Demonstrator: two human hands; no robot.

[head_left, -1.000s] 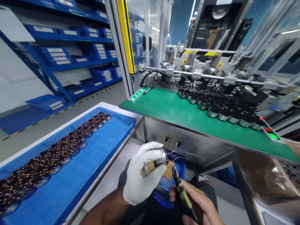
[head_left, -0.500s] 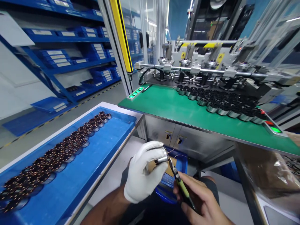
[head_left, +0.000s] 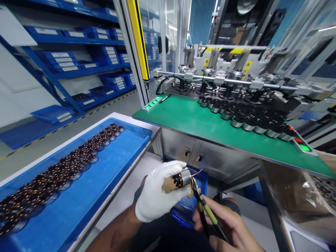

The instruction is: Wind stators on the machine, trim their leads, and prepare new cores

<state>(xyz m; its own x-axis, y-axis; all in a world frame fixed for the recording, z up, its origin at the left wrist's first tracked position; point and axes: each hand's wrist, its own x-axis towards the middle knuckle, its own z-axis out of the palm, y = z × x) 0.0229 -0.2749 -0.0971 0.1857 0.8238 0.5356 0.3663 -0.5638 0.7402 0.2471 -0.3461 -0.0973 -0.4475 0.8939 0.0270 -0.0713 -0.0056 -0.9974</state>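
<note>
In a white glove, my left hand (head_left: pixel 160 190) grips a wound motor stator (head_left: pixel 186 176) between thumb and fingers. The stator has a silver metal ring and dark, copper-wound teeth facing left. A thin copper wire end (head_left: pixel 196 173) sticks out from its right side. My bare right hand (head_left: pixel 225 224) is closed around a pair of cutting pliers (head_left: pixel 206 206) with green and black handles. The plier tips are right beside the stator's right edge, near the wire; whether they touch it I cannot tell.
A blue tray (head_left: pixel 112 168) on the left holds rows of wound stators (head_left: pixel 65 168). Ahead, a green worktop (head_left: pixel 181 113) carries many black-topped stators (head_left: pixel 244 113) before a winding machine (head_left: pixel 220 75). Below my hands sits a blue bin (head_left: pixel 181 215). A plastic-lined box (head_left: pixel 296 196) stands right.
My left hand has turned the stator, so its copper-wound face now shows. The plier handles have spread apart, and the tips remain by the stator's right edge.
</note>
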